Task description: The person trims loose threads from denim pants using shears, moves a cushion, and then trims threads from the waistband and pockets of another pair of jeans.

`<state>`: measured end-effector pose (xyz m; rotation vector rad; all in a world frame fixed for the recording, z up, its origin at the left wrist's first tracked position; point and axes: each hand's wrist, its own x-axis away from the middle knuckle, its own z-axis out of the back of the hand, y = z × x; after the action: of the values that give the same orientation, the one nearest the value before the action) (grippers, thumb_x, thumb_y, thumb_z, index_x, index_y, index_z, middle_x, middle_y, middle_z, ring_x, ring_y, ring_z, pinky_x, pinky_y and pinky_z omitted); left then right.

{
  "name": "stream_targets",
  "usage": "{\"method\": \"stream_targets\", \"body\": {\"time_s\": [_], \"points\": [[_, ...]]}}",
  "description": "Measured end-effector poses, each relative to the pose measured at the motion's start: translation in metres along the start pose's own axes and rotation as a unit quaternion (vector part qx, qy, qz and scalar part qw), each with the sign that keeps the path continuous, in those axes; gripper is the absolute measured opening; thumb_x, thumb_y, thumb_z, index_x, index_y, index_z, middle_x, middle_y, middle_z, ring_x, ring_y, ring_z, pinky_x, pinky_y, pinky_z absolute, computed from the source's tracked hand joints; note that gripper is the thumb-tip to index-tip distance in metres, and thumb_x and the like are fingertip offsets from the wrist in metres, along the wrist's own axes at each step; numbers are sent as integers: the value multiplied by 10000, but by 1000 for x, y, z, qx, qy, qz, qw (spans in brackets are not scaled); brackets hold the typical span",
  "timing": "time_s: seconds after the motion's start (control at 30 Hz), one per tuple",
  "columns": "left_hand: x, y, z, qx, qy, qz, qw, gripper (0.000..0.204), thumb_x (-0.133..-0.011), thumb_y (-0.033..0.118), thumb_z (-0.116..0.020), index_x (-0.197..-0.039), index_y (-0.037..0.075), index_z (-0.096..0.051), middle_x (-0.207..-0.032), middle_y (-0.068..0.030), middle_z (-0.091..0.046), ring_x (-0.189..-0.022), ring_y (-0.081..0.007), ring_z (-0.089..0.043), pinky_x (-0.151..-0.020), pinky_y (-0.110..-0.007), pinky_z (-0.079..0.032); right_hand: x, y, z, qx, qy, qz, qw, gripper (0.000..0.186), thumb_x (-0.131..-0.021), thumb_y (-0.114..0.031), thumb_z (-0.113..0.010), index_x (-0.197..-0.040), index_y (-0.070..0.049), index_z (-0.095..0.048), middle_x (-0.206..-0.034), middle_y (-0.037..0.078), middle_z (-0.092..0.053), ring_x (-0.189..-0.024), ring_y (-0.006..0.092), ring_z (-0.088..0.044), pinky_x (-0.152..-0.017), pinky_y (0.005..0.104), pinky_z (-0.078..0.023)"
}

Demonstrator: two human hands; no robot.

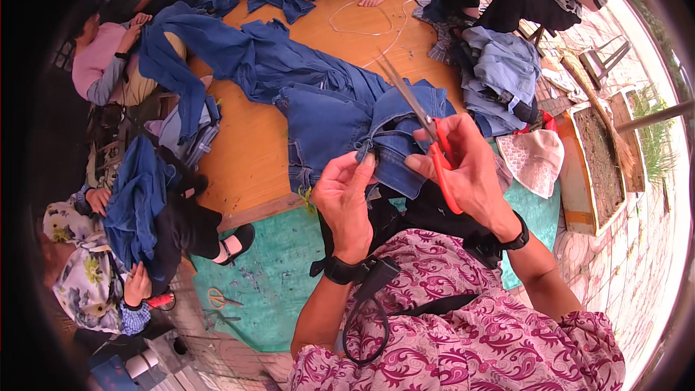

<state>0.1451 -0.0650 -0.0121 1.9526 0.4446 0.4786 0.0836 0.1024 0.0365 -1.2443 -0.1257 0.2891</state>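
Blue denim jeans (323,119) lie over my lap and the edge of the wooden board in front of me. My left hand (344,206) pinches a bit of the denim between thumb and fingertips near a seam. In my right hand (470,166) is a pair of scissors (443,170) with red handles, fingers wrapped through the loops. Their long metal blades point away and up to the left, over the jeans, looking slightly parted. The exact spot under my left thumb is hard to make out.
More denim (210,47) stretches across the wooden board (242,130). Folded denim (499,65) is piled at the right, beside a pale hat (534,159) and a planter box (594,166). Other people handle denim at left and far side. Orange-handled scissors (221,299) lie on green sheeting (268,275).
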Motion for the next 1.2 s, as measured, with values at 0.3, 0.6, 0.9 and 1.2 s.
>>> {"method": "stream_targets", "body": {"time_s": [0.3,0.6,0.9,1.2], "points": [[4,-10,17,69,11,118,991,194,-878,37,-728,-1049,2,-645,-968,-80,-722,-839,-127,-681,-745,-252,-515,7,35,-36,-69,-26,-62,995,279,-795,-90,-780,-907,-12,-536,-764,-27,-545,-727,42,-489,-616,236,-426],[-1,2,-8,171,-83,254,948,229,-855,17,-733,-1043,75,-616,-897,-34,-689,-752,-132,-631,-671,-235,-452,9,21,17,6,-28,-22,999,304,-793,-62,-768,-945,-37,-505,-772,-35,-525,-670,45,-463,-573,215,-379],[-9,-47,-93,86,-184,169,964,177,-844,14,-743,-957,56,-614,-882,-52,-710,-751,-149,-686,-642,-233,-443,26,91,40,-284,130,-150,938,223,-852,-118,-722,-922,-51,-521,-740,-11,-546,-596,79,-532,-522,240,-429],[-19,-83,-124,42,-182,185,965,169,-864,-12,-710,-979,46,-602,-918,-79,-712,-816,-203,-717,-686,-245,-486,78,131,93,-45,39,-154,986,304,-873,-162,-711,-951,-57,-436,-746,34,-543,-622,134,-499,-561,308,-402]]}}
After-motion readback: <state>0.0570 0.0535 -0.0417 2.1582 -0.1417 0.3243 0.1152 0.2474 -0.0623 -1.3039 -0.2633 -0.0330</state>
